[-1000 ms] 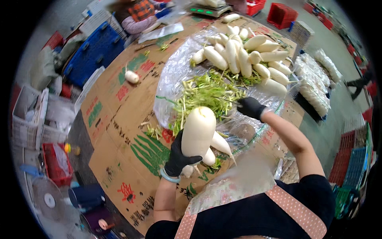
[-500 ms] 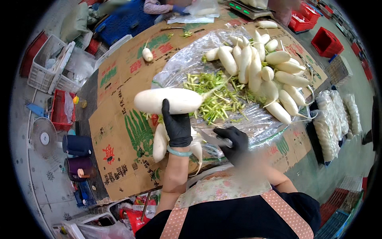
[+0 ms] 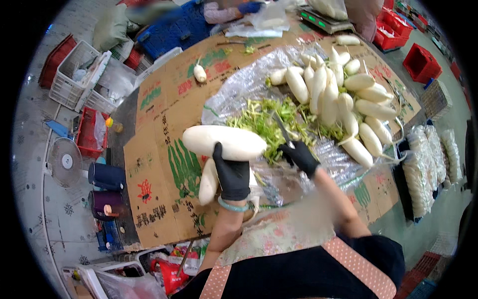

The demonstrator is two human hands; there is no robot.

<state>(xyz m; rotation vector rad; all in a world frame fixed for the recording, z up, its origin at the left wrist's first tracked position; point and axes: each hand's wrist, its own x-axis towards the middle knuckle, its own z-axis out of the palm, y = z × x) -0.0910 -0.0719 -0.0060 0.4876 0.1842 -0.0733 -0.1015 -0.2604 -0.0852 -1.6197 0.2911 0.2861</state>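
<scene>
In a black glove, my left hand (image 3: 231,175) grips a large white daikon radish (image 3: 221,141) from below, thumb up its near side. The radish lies level above the cardboard, its right end blunt. My right hand (image 3: 300,158), gloved too, is closed round a knife (image 3: 282,128), whose blade points up and away over a heap of cut green stems (image 3: 259,119). Beneath and beside my left hand lie more daikons (image 3: 208,183), partly hidden. Beyond my right hand is a big pile of daikons (image 3: 328,99) on a clear plastic sheet (image 3: 226,94).
Flattened cardboard (image 3: 162,124) covers the table. A small radish (image 3: 199,74) lies alone at the far left. At the far edge are a scale (image 3: 323,22) and another person's blue-gloved hand (image 3: 250,7). Bagged radishes (image 3: 417,167) stand at right, two mugs (image 3: 106,176) at left.
The thin tail on the radish's right end is gone. My right hand has swung the knife from near my left hand up over the stems. The whole view has shifted slightly.
</scene>
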